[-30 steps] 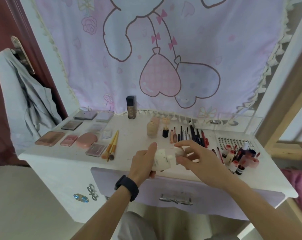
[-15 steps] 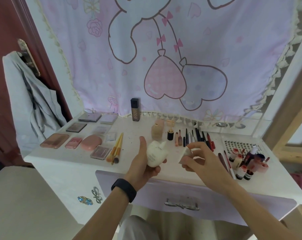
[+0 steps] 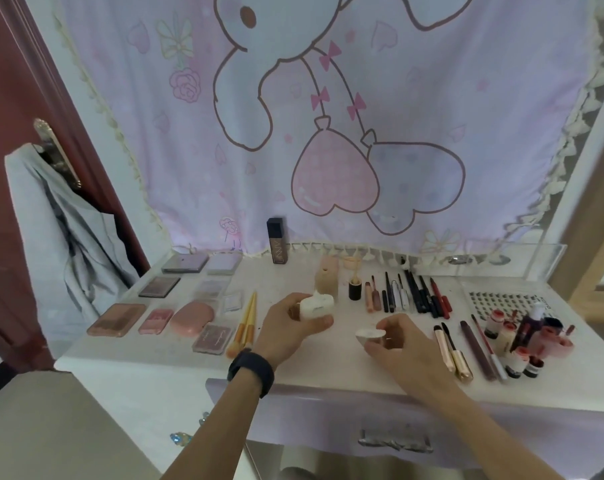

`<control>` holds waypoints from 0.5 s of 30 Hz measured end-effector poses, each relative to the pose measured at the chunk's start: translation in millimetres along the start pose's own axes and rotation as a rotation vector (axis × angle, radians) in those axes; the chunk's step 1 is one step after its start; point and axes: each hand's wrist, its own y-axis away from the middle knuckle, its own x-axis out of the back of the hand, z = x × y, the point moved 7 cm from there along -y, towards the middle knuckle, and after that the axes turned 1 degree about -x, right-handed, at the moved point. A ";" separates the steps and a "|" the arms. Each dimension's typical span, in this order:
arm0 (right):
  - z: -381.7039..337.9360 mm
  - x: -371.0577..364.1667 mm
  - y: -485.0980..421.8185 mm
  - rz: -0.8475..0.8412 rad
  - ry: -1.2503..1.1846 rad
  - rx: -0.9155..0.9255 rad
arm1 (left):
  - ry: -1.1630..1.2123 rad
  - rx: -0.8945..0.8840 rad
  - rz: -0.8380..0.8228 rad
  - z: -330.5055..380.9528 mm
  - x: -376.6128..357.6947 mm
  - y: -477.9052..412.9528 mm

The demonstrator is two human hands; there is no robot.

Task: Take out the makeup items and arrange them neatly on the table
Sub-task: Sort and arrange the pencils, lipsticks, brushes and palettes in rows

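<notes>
Two white pieces are held apart over the middle of the table (image 3: 175, 358), just above its top: a squat white bottle (image 3: 317, 305) in the left hand (image 3: 288, 329) and its cap (image 3: 370, 333) in the right hand (image 3: 399, 346). The left fingers and thumb curl round the bottle's lower half, holding it upright. The right fingertips pinch the cap, its flat round face turned up. A clear gap lies between bottle and cap. The bottle is matte, has a small dark mark on its side and a ragged-looking top; I cannot make out the nozzle.

Bare tabletop lies under and in front of both hands, running to the front edge where the left wrist with its black wristband (image 3: 251, 373) crosses. To the left that strip ends at two yellow brushes (image 3: 245, 320) and the pink compacts (image 3: 191, 318) beyond them, which reach close to the left edge. To the right it ends at two gold-based tubes (image 3: 454, 353), then a crowd of little bottles (image 3: 515, 344) near the right front edge. Behind the hands stand a beige bottle (image 3: 326, 278) and a row of pencils (image 3: 411, 294), and a tall dark bottle (image 3: 278, 245) stands at the back against the pink cloth (image 3: 362, 98). A drawer handle (image 3: 395, 445) shows below the front edge.
</notes>
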 end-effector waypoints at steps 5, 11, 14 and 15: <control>-14.9 -2.6 -23.4 0.020 0.158 0.086 | -0.183 -0.035 -0.085 -11.3 -5.5 -29.6; -31.2 -4.1 -48.0 0.037 0.263 0.200 | -0.254 -0.085 -0.078 -12.9 -3.1 -51.4; -40.9 -6.6 -58.8 0.016 0.414 0.263 | -0.253 -0.096 -0.054 -15.9 -2.4 -54.6; -43.0 -9.4 -62.2 -0.014 0.497 0.274 | -0.245 -0.098 -0.044 -16.8 -2.3 -54.7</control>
